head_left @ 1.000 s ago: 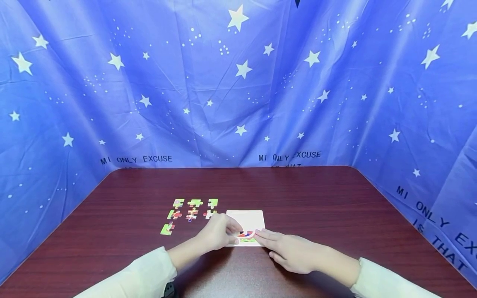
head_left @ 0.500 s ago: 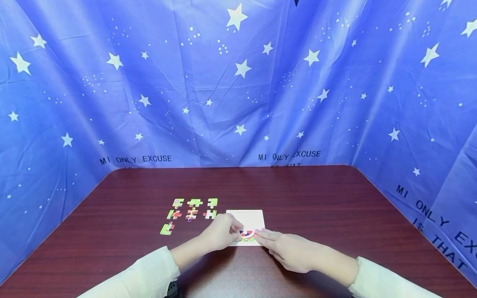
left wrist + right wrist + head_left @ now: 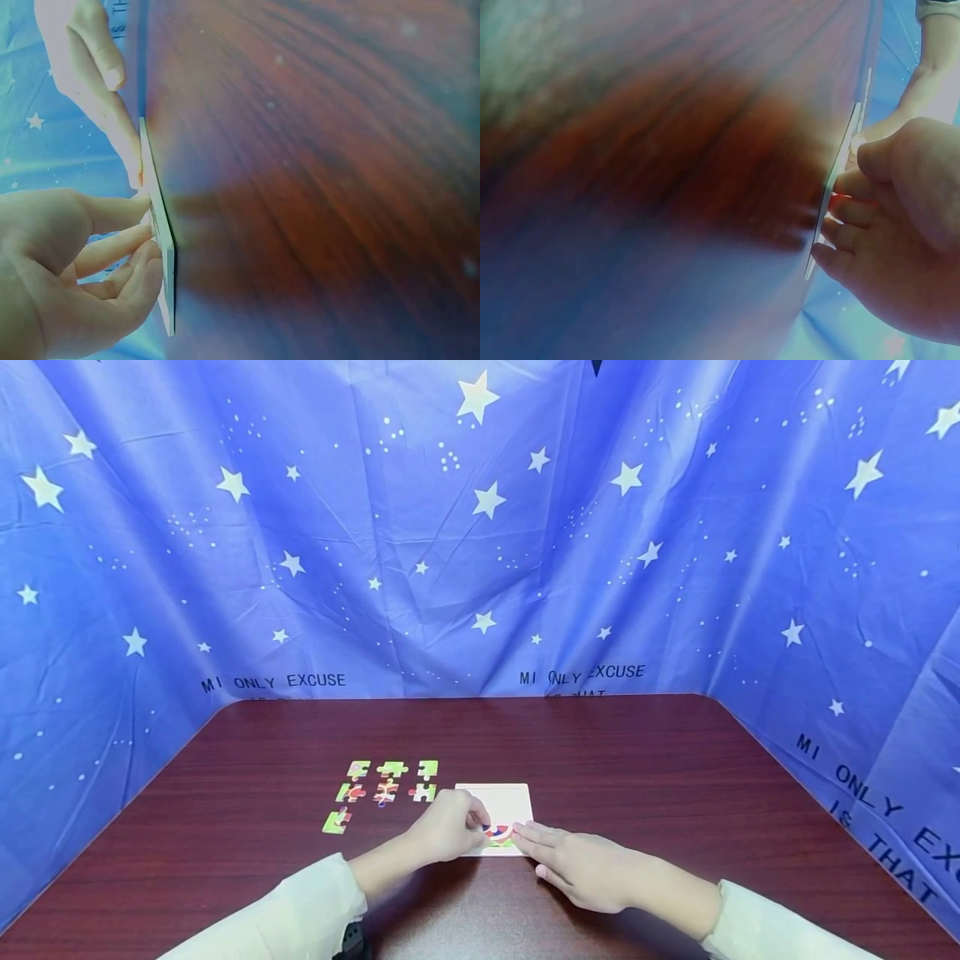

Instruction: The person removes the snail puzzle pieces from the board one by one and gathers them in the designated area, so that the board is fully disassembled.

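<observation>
A white puzzle tray (image 3: pixel 495 802) lies on the table, with joined puzzle pieces (image 3: pixel 502 841) in red, blue, white and green along its near side. My left hand (image 3: pixel 442 828) is over the tray's left part, thumb and fingertips bent together on a puzzle piece that they mostly hide. In the left wrist view, those fingertips meet the top face of the tray (image 3: pixel 168 262). From the right, my right hand (image 3: pixel 592 867) rests its straight fingers on the tray's right side and the joined pieces. The right wrist view shows these fingers (image 3: pixel 853 212) along the tray.
Left of the tray, several loose puzzle pieces (image 3: pixel 386 792) lie spread in rows, green with red and white parts. The dark red wooden table (image 3: pixel 637 760) runs back to a blue curtain (image 3: pixel 420 527) printed with stars.
The left thumb and fingers have drawn closer together over the tray's left part. The right hand keeps its place, and the loose pieces have not moved.
</observation>
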The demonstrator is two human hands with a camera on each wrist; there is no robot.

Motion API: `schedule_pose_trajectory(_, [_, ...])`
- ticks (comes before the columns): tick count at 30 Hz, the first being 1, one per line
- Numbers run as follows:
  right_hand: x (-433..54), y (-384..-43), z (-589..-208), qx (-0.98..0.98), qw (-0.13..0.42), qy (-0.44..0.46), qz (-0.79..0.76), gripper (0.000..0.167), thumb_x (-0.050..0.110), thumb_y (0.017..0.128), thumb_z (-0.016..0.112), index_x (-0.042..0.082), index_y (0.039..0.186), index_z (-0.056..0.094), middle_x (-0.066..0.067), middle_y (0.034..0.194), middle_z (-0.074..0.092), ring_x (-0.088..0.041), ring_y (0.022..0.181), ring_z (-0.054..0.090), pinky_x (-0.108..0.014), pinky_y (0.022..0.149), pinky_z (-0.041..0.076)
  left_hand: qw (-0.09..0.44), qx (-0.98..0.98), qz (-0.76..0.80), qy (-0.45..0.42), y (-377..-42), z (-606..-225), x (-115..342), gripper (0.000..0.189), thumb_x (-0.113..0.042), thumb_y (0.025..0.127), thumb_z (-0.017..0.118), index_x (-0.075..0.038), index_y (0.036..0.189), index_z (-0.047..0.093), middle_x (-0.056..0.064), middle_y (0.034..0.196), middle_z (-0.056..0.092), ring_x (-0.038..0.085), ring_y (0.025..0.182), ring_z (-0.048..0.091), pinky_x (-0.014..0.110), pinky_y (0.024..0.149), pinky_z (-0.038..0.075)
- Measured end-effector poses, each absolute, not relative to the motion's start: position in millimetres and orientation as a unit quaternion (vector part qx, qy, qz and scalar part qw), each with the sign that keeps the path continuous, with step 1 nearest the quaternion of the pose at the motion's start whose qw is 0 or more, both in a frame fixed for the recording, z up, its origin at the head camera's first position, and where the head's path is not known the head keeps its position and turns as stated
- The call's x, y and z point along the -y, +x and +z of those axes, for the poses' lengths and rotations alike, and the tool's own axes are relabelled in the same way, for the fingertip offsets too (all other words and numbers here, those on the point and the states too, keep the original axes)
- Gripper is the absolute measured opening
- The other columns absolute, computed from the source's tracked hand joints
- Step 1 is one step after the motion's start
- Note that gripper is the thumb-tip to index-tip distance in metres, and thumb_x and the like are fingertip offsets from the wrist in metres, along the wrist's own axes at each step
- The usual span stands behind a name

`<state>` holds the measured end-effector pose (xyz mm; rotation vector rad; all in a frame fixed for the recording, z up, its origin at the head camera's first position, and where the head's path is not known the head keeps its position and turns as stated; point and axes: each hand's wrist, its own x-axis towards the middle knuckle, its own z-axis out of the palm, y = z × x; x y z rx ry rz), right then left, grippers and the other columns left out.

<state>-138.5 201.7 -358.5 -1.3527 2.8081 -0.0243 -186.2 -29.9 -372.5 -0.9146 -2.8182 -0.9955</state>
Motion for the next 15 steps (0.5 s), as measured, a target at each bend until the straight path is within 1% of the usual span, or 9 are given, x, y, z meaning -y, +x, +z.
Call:
schedule_pose_trajectory(4, [-200.6, -138.7, -358.5, -0.904, 0.017, -0.427, -0.007, 0.045, 0.022, 0.103, 0.041, 0.007, 0.145, 0.042, -0.007, 0.153, 0.041, -0.023, 0.141, 0.041, -0.039, 0.110, 0.042, -0.010, 0.896, -0.348, -0.275, -189.0, -372.2, 29.2, 0.010, -0.001, 0.071, 0.076, -0.001, 0.078, 0.069, 0.008, 0.075, 0.068, 0.010, 0.069, 0.060, 0.018, 0.063, 0.049])
schedule_pose_trajectory(7, [-200.0, -138.7, -358.4, -0.905, 0.021, -0.425, -0.009, 0.045, 0.021, 0.102, 0.041, 0.007, 0.145, 0.042, -0.007, 0.153, 0.040, -0.023, 0.141, 0.040, -0.040, 0.110, 0.041, -0.019, 0.889, -0.376, -0.261, -190.0, -371.7, 28.4, 0.009, 0.000, 0.071, 0.075, 0.000, 0.076, 0.067, 0.005, 0.071, 0.065, 0.006, 0.065, 0.054, 0.015, 0.058, 0.046])
schedule_pose_trajectory(9, [-199.5, -138.6, -358.2, -0.904, 0.021, -0.427, -0.009, 0.045, 0.020, 0.102, 0.041, 0.007, 0.145, 0.042, -0.007, 0.153, 0.040, -0.023, 0.141, 0.040, -0.040, 0.110, 0.041, -0.030, 0.886, -0.392, -0.244, -189.7, -370.8, 28.1, 0.009, -0.001, 0.072, 0.074, 0.000, 0.076, 0.066, 0.003, 0.069, 0.064, 0.005, 0.063, 0.052, 0.016, 0.055, 0.044])
schedule_pose_trajectory(12, [-199.1, -138.5, -357.7, -0.904, 0.021, -0.426, -0.009, 0.045, 0.019, 0.102, 0.042, 0.007, 0.145, 0.042, -0.008, 0.153, 0.040, -0.023, 0.141, 0.040, -0.040, 0.110, 0.041, -0.049, 0.880, -0.420, -0.215, -188.7, -369.3, 27.5, 0.010, -0.001, 0.073, 0.074, 0.000, 0.079, 0.066, 0.005, 0.067, 0.066, 0.005, 0.059, 0.053, 0.017, 0.051, 0.044])
schedule_pose_trajectory(15, [-199.0, -138.3, -357.3, -0.905, 0.021, -0.425, -0.009, 0.045, 0.018, 0.101, 0.042, 0.007, 0.144, 0.042, -0.008, 0.153, 0.041, -0.023, 0.141, 0.041, -0.040, 0.110, 0.041, -0.073, 0.871, -0.452, -0.180, -187.4, -368.5, 27.2, 0.010, -0.002, 0.074, 0.074, 0.000, 0.081, 0.067, 0.006, 0.066, 0.068, 0.006, 0.057, 0.059, 0.018, 0.050, 0.045])
